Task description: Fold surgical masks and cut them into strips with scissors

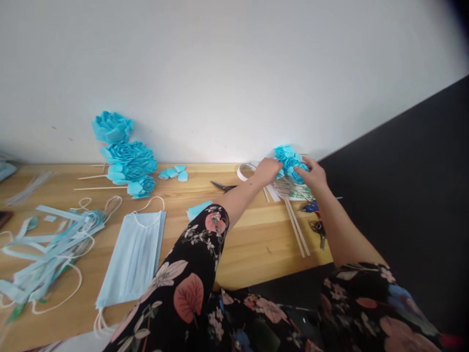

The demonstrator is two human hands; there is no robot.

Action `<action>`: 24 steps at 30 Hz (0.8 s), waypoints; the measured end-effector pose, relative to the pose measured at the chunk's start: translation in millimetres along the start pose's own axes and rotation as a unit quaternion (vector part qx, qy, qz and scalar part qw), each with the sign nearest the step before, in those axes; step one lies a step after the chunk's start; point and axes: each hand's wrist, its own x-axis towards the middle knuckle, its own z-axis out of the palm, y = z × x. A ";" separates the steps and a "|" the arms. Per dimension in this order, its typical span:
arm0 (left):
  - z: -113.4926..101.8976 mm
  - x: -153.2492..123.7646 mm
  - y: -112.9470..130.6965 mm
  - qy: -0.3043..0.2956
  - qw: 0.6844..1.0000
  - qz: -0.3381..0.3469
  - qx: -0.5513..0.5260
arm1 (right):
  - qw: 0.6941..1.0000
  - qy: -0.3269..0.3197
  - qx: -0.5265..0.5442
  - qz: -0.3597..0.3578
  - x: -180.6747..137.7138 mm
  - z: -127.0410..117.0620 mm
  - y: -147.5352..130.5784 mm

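At the far right of the table, by the wall, a cluster of bright blue handmade flowers [291, 164] lies between my two hands. My left hand [269, 171] reaches across to its left side, with the fingers curled against the petals and their tips partly hidden. From the right, my right hand [314, 175] has its thumb and fingers around the edge of the cluster. Thin wooden sticks [296, 227] lie just below the flowers. A roll of white tape [240, 171] and dark scissors [222, 186] are near my left forearm.
More blue flowers on sticks [128, 159] are piled at left against the wall. Cut blue petals [174, 172], stacked face masks [128, 259] and tangled strips with ear loops [54, 249] lie on the wooden table. Keys [321, 234] rest at its right edge.
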 end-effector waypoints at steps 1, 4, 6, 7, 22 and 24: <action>-2.8 -3.6 4.0 0.005 1.000 0.022 0.013 | 1.000 0.000 0.003 -0.003 2.7 -1.7 -1.5; -17.2 -25.1 19.9 0.021 0.991 0.118 0.057 | 0.999 -0.012 -0.033 -0.025 5.2 0.2 -8.4; -32.4 -48.3 31.5 0.026 0.979 0.190 0.066 | 0.997 -0.016 -0.071 -0.040 0.8 6.8 -14.1; -41.4 -61.8 36.6 0.029 0.976 0.208 0.057 | 0.995 -0.014 -0.087 -0.048 -3.2 10.6 -16.8; -104.8 -167.7 8.9 0.148 0.903 -0.241 -0.324 | 0.899 -0.224 -0.117 -0.358 -100.2 -41.6 -139.3; -109.6 -168.3 18.1 0.145 0.897 -0.224 -0.352 | 0.867 -0.227 -0.192 -0.401 -110.5 -42.4 -152.2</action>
